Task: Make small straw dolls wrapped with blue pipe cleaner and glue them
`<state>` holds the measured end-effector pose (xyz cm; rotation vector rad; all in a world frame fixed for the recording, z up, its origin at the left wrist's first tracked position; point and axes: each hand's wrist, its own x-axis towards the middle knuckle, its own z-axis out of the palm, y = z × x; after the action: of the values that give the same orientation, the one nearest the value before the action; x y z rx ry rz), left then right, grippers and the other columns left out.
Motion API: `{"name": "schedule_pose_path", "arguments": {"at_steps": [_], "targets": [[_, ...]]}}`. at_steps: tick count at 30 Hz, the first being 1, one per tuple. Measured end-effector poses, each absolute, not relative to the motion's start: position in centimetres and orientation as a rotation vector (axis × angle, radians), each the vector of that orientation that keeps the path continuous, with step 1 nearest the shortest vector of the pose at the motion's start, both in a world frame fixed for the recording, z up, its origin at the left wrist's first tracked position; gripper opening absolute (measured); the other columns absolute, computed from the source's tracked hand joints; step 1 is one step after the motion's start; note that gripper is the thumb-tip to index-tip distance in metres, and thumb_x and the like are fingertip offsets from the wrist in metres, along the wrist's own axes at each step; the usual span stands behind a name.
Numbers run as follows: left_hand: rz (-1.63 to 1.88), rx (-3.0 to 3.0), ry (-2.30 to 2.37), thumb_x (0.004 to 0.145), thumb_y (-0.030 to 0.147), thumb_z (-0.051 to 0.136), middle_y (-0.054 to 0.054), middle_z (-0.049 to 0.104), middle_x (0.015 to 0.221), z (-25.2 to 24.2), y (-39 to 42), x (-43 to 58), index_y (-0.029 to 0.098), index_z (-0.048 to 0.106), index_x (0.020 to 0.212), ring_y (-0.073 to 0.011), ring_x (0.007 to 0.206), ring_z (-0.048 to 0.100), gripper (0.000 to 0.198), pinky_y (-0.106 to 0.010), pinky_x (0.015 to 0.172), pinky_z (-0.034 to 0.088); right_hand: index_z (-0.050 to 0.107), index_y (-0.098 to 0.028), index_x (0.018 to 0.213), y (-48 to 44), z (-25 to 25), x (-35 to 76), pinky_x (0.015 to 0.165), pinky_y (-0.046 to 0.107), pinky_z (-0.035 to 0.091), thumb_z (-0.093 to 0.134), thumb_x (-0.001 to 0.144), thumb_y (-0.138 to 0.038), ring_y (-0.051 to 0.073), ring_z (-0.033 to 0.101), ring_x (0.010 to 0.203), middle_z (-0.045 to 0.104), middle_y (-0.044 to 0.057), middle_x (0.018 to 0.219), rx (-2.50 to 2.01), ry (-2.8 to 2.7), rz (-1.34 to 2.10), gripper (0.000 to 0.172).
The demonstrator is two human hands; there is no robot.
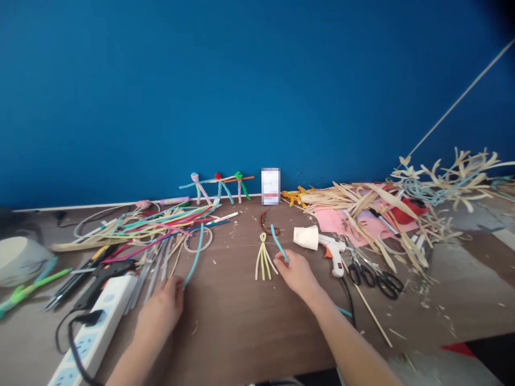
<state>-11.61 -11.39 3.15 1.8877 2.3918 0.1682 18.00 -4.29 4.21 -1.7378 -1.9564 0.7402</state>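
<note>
Left hand (160, 313) and right hand (294, 274) were held low over a brown wooden table (237, 332), with the fingers drawn in rather than spread. Far ahead of the right hand, a heap of dried leaf strips (362, 206) was piled, while a bundle of coloured strips (161, 228) lay ahead of the left hand. A white power strip (93, 327) was placed just left of the left hand. A glue gun (332, 254) and black-handled scissors (372, 280) lay right of the right hand, and a paper cup (306, 237) stood just ahead of it. A pale strip figure (263, 262) lay just left of the right hand. A light blue strip (279, 244) was held there in a narrow pinch, close to the figure but apart from it. A thin blue strip (197, 254) was gripped by the left hand at its lower end. Steady control appeared to be favoured by holding each strip near its end.
</note>
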Motion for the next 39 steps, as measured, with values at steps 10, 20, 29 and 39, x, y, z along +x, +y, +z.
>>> {"name": "schedule_pose_path", "arguments": {"at_steps": [10,20,29,39], "targets": [[0.941,1.861,1.681,0.074,0.017,0.041,-0.008,0.060,0.085,1.6,-6.5,-0.7,0.015,0.055,0.093,-0.0180,0.076,0.058,0.023,-0.034,0.073,0.046,0.055,-0.016,0.073,-1.3,2.2,14.5,0.060,0.027,0.036,0.046,0.075,-0.025,0.020,0.057,0.067,0.060,0.007,0.068,-1.881,-2.016,0.638,0.013],[1.080,0.772,1.054,0.072,0.040,0.051,-0.009,0.066,0.072,1.8,-4.0,3.2,0.008,0.060,0.089,-0.0163,0.065,0.061,0.037,-0.030,0.066,0.047,0.054,-0.014,0.063,-2.7,2.5,15.7,0.044,0.016,0.033,0.046,0.071,-0.028,0.007,0.041,0.045,0.047,-0.003,0.050,-1.573,-1.746,0.985,0.018],[1.089,0.641,1.014,0.057,0.032,0.068,0.000,0.058,0.057,1.3,-4.1,3.4,0.011,0.060,0.069,-0.0049,0.042,0.047,0.026,-0.018,0.047,0.039,0.051,-0.015,0.057,-3.5,1.2,16.4,0.040,0.016,0.026,0.049,0.067,-0.027,0.006,0.031,0.041,0.037,-0.006,0.044,-1.461,-1.627,1.036,0.015],[1.089,0.614,0.980,0.059,0.031,0.064,0.007,0.044,0.047,1.3,-3.7,3.6,0.014,0.047,0.063,-0.0008,0.032,0.031,0.024,-0.014,0.033,0.024,0.053,-0.015,0.058,-3.6,1.0,16.3,0.042,0.017,0.026,0.049,0.066,-0.026,0.007,0.031,0.043,0.037,-0.006,0.045,-1.460,-1.602,1.026,0.014]]}}
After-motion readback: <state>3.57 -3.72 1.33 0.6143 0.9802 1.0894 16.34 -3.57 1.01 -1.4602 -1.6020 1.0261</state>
